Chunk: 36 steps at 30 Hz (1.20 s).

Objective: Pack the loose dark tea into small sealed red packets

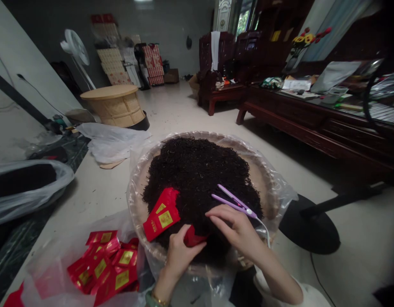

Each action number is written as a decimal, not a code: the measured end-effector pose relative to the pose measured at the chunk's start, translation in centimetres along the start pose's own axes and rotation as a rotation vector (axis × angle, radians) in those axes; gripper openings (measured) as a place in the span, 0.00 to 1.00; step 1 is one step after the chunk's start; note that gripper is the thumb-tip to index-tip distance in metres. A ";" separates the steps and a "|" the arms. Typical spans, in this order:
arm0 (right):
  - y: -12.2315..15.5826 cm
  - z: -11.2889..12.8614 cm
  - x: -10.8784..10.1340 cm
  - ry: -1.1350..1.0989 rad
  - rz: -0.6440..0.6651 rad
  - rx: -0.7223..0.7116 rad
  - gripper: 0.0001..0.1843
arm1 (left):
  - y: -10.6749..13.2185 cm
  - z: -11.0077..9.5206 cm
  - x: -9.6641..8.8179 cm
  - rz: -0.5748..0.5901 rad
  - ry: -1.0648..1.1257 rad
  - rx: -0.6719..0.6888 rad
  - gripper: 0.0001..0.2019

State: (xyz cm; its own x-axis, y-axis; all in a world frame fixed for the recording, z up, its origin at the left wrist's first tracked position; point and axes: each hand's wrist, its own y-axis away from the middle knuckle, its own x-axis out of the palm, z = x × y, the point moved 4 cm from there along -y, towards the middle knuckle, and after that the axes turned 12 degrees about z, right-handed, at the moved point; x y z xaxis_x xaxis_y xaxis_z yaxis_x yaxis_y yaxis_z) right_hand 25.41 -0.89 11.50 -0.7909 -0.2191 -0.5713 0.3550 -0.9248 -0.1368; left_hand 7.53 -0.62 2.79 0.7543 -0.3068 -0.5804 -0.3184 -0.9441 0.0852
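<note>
My left hand [181, 251] is closed around a small red foil packet [193, 237], held over the near edge of a heap of dark dried tea leaves [197, 170]. My right hand [233, 226] hovers just right of it, thumb and fingertips pinched together; what they hold, if anything, is too small to make out. The leaves fill a round, plastic-lined basket [140, 179]. On the heap at left lies another red packet [161, 215] with gold labels. A purple mini hair straightener [235, 201], jaws apart and corded, rests on the leaves beside my right hand.
Several red packets [107, 260] lie in a clear plastic bag at lower left. A bag of dark leaves [27, 181] stands further left. On the right are a black round stand base [308, 226] and a dark wooden table [289, 111]. A wicker stool [115, 106] stands behind.
</note>
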 end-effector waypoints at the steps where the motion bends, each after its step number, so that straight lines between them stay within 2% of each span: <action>1: 0.0 0.4 0.0 0.025 0.034 -0.024 0.12 | 0.0 0.0 0.0 -0.001 0.008 0.009 0.16; 3: -0.2 1.1 0.4 0.132 0.167 -0.055 0.10 | 0.0 -0.1 0.0 0.018 0.016 0.022 0.15; 6: -0.4 1.6 1.4 0.286 0.392 -0.028 0.06 | 0.0 -0.5 0.1 0.098 0.043 0.063 0.13; 9: -0.9 1.2 2.4 0.375 0.488 0.003 0.07 | 0.0 -0.8 0.4 0.193 0.071 0.086 0.17; 13: -1.5 0.5 3.4 0.382 0.443 -0.004 0.11 | 0.0 -0.6 0.5 0.230 0.073 0.006 0.27; 16: -1.5 0.2 3.3 0.264 0.372 0.010 0.10 | 0.0 -0.3 0.3 0.213 0.030 -0.050 0.27; 19: -1.5 0.3 2.1 0.131 0.300 0.011 0.07 | -0.2 0.0 0.1 0.189 0.012 -0.076 0.25; 22: -1.7 0.1 0.5 0.027 0.209 0.031 0.03 | -0.3 0.2 0.1 0.175 0.060 -0.046 0.22; 27: -2.0 -0.9 -1.1 -0.169 -0.033 0.107 0.09 | -0.2 1.1 0.3 0.073 0.164 -0.013 0.22; 30: -2.0 -0.5 -0.5 -0.146 0.034 0.044 0.08 | -0.2 1.7 0.4 0.051 0.170 -0.018 0.22; 34: -1.7 0.8 1.1 0.083 0.230 -0.065 0.04 | -0.3 1.8 0.5 0.059 0.141 -0.022 0.19; 36: -1.5 1.0 1.3 0.157 0.250 -0.081 0.06 | -0.3 1.8 0.5 0.054 0.140 -0.016 0.19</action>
State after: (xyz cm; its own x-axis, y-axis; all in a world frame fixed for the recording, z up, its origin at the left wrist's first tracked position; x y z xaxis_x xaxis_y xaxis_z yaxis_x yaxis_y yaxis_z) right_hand 23.31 -0.10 11.81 -0.5897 -0.3803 -0.7125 0.5727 -0.8190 -0.0369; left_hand 6.96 -0.29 0.96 0.8094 -0.3697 -0.4564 -0.3522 -0.9273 0.1265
